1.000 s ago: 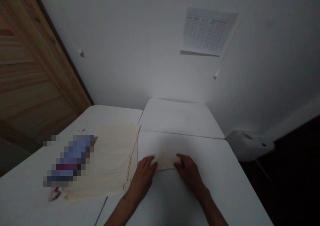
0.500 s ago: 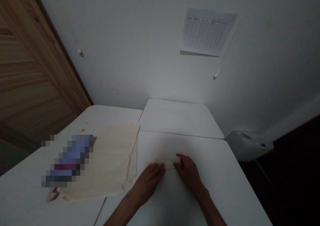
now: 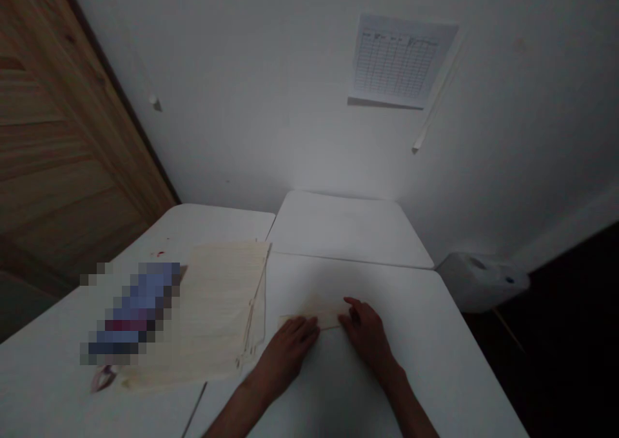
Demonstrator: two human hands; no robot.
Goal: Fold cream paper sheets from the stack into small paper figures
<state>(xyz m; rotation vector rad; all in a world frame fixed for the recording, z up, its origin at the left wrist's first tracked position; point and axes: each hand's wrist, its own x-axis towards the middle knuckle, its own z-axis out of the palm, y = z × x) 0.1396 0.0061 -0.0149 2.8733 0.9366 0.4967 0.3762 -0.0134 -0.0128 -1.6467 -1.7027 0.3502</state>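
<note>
A narrow, folded cream strip (image 3: 329,319), thin like cloth or paper, lies on the white table under my hands. My left hand (image 3: 296,341) rests flat over its left part, fingers stretched out and pressing it to the tabletop. At the strip's right end is my right hand (image 3: 366,329). Its thumb touches the strip there, while the forefinger stands apart from the thumb, a little raised. The other right fingers are bent and partly hidden. To the left lies a stack of larger cream sheets (image 3: 217,302) with uneven, layered right edges.
A blurred-out bluish item (image 3: 140,312) lies over the stack's left side, with a small pinkish loop (image 3: 103,378) below. White tables (image 3: 348,225) meet along visible seams. A printed chart (image 3: 401,60) hangs on the wall; a white plastic container (image 3: 483,283) stands at right.
My right hand has shifted very slightly to the right along the strip. The left hand stays where it was, and the strip looks a little flatter.
</note>
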